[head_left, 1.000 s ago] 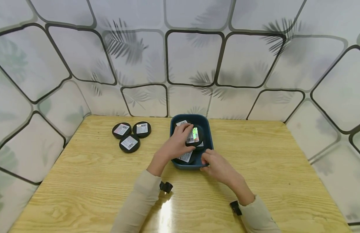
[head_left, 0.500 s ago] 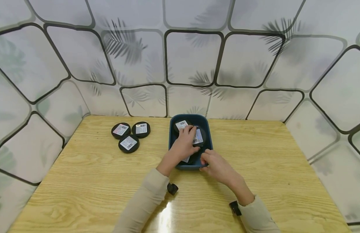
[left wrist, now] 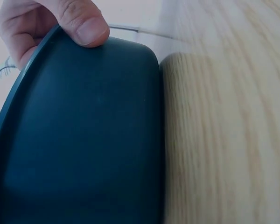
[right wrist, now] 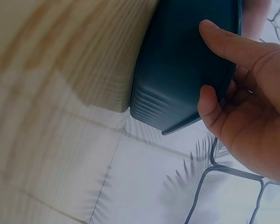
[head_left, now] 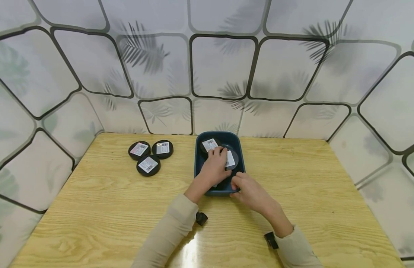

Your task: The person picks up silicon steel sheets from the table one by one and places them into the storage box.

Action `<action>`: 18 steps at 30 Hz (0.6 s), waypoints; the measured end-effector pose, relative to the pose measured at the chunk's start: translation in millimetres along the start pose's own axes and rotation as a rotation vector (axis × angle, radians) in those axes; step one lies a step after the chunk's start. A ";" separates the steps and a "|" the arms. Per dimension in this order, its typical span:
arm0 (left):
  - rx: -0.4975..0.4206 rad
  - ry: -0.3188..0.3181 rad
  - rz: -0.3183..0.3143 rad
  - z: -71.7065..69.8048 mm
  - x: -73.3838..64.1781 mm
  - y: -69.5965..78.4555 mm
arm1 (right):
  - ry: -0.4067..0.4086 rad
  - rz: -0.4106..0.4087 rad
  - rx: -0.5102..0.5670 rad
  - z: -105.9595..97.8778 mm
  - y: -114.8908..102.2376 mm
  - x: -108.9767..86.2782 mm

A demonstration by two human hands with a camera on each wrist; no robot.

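In the head view, a dark blue plastic bin (head_left: 216,193) holds several flat, round black discs with white labels. My left hand (head_left: 212,167) reaches into it and grips one labelled disc (head_left: 232,160) from its left side, fingertips curled at the edge. Another disc (head_left: 209,144) lies at the bin's back left; one more is mostly hidden under my left hand. My right hand (head_left: 250,190) pinches the bin's rim at the near right corner. In the right wrist view, the thumb and a finger of my right hand (right wrist: 256,88) lie against the bin's outer wall (right wrist: 177,70).
Three more labelled black discs, the left one (head_left: 139,149), the right one (head_left: 162,149) and the front one (head_left: 148,165), lie grouped left of the bin. The wooden table (head_left: 103,208) meets a patterned wall covering (head_left: 223,67) behind the bin.
My left hand has moved slightly right inside the bin, shifting the gripped disc right and uncovering the back left disc. My right hand stays on the rim.
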State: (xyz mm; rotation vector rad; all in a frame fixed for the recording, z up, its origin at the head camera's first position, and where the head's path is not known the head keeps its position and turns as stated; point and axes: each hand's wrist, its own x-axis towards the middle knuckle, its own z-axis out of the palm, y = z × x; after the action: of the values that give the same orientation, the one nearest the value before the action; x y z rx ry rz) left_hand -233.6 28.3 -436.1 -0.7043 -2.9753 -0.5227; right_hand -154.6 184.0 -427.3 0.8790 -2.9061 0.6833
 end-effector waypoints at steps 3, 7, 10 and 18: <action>0.035 0.001 0.002 0.6 1.4 0.8 | -0.002 0.001 0.004 0.4 0.1 0.4; 0.087 0.004 0.006 1.7 2.3 0.9 | -0.011 0.001 0.004 0.7 0.3 0.4; 0.124 0.009 -0.005 2.4 2.2 0.7 | -0.019 0.006 0.009 0.6 0.2 0.4; 0.134 0.036 -0.034 3.5 0.8 0.1 | -0.019 0.007 0.014 1.1 -0.2 0.5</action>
State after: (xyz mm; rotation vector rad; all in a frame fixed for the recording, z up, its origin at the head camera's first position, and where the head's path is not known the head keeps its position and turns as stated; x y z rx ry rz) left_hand -234.1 29.9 -439.3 -0.6267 -2.9597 -0.3300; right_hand -154.8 183.1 -428.2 0.8817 -2.9256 0.7013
